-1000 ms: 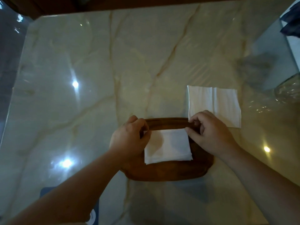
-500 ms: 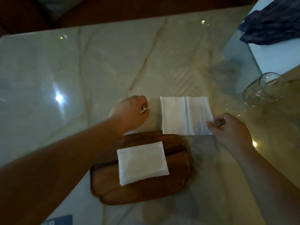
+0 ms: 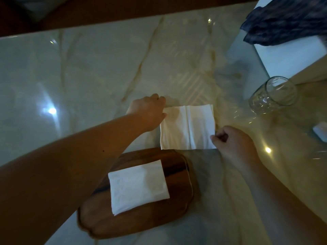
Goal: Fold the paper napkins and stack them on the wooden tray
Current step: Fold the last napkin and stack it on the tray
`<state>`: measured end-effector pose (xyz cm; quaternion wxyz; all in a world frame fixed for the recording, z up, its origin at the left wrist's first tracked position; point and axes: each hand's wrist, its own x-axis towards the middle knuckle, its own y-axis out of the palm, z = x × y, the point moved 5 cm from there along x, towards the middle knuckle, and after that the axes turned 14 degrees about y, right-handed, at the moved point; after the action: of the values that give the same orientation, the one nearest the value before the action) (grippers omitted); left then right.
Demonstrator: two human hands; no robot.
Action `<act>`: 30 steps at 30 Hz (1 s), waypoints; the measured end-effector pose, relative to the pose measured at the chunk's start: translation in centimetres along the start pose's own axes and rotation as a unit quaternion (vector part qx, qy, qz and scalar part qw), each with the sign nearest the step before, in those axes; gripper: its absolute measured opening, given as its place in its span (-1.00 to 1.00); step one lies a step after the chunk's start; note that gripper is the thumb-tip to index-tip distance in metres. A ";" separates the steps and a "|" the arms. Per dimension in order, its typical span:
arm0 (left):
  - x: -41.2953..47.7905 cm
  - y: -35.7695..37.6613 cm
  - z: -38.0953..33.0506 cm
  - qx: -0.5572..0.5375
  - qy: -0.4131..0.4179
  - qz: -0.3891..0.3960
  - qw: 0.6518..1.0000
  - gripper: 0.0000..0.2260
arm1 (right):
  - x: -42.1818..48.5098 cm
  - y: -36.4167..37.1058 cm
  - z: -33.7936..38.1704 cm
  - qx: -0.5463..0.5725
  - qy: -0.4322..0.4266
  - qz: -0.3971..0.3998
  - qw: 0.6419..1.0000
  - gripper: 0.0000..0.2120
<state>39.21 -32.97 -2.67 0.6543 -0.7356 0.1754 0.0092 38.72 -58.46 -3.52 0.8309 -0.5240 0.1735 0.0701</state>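
Note:
A folded white napkin lies on the dark wooden tray near me. Just beyond the tray an unfolded white paper napkin lies flat on the marble table, with a crease down its middle. My left hand rests on the napkin's far left corner, fingers curled at its edge. My right hand pinches the napkin's near right corner between thumb and fingers.
A clear drinking glass stands to the right of the napkin. Behind it sits a white box with a dark blue cloth on top. A small white object lies at the right edge. A blurred edge of dark wood runs beyond the table's far edge.
Both hands left the folded napkin on the tray and moved to the flat napkin beyond it. The left hand now touches its left corner; the right grips its near right corner.

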 end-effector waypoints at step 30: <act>-14.0 1.3 3.2 -0.110 -0.162 -0.110 0.974 -0.80 | 1.2 3.5 21.0 0.048 -0.297 0.095 0.949 -0.93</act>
<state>26.42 -26.53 -0.97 0.5856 -0.8069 -0.0169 0.0752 43.27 -38.16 1.29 0.8585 -0.4199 -0.0293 0.2928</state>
